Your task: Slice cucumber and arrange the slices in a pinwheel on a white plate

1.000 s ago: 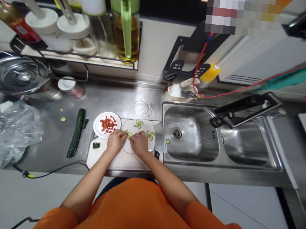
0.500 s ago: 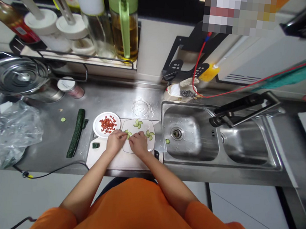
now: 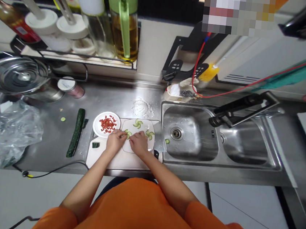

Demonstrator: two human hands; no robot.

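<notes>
A white plate (image 3: 135, 148) with rounded corners lies on the cutting board (image 3: 99, 160). On it, curved cucumber slices (image 3: 138, 124) form small pinwheels at the back and right. My left hand (image 3: 115, 141) rests at the plate's left edge, its fingertips pinched at another cluster of cucumber slices (image 3: 127, 133). From the right, my right hand (image 3: 139, 144) reaches the same cluster with curled fingers; what lies under its fingertips is partly hidden. Beside my left hand stands a round white dish (image 3: 96, 126) of chopped red pieces (image 3: 108, 124). A cucumber chunk (image 3: 95, 145) sits on the board.
A long cucumber (image 3: 76, 133) lies to the left, near a crumpled plastic bag (image 3: 25, 130) and a lidded pot (image 3: 23, 76). A cleaver (image 3: 162, 134) lies by the sink (image 3: 192, 133). Bottles and jars fill the rack (image 3: 93, 61) behind.
</notes>
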